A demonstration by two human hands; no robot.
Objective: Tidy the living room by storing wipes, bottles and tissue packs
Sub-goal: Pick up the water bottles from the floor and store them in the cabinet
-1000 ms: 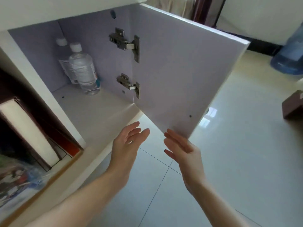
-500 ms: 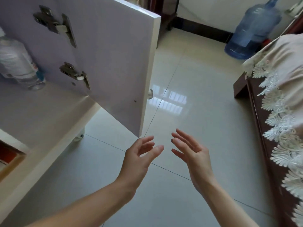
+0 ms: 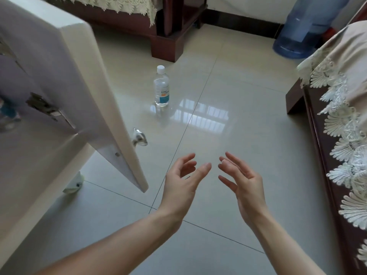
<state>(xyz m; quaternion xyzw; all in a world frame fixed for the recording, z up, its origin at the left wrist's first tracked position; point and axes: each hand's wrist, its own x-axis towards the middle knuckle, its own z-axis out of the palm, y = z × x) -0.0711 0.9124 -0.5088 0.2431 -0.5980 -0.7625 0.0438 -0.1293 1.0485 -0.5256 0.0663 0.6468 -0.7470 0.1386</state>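
Both hands have come away from the open cabinet door (image 3: pixel 79 86) since a second ago. Nearest us, our left hand (image 3: pixel 182 183) and right hand (image 3: pixel 244 185) hover with palms facing, fingers loosely spread, holding nothing. Farther off, a water bottle (image 3: pixel 161 90) stands upright on the tiled floor (image 3: pixel 248 120), well apart from both hands.

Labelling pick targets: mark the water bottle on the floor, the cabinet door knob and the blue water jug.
water bottle (image 3: pixel 161 85), head view, clear body above the label.
cabinet door knob (image 3: pixel 140 138), head view, middle of the metal knob.
blue water jug (image 3: pixel 309 26), head view, middle of its blue wall.
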